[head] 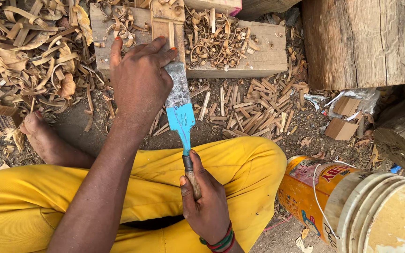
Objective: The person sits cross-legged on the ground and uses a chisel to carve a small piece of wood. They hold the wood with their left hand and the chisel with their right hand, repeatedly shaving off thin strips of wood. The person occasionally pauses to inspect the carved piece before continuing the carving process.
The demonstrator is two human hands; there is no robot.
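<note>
A broad flat blade (180, 103), grey steel with a blue-painted lower half, points away from me toward a narrow wooden slat (167, 21) lying on a thick wooden block (263, 58). My left hand (139, 79) lies over the blade's far end, fingers and thumb wrapped around it where it meets the slat; the tip is hidden under the hand. My right hand (207, 206), with bangles at the wrist, grips the blade's wooden handle (192, 180) above my lap. I sit cross-legged in yellow trousers (240, 164).
Curled wood shavings (29, 51) pile up at the left and on the block. Short split sticks (254, 110) litter the ground. A yellow plastic bucket (333, 197) lies at the lower right. A heavy log (362, 42) stands at the upper right. My bare foot (43, 138) rests at the left.
</note>
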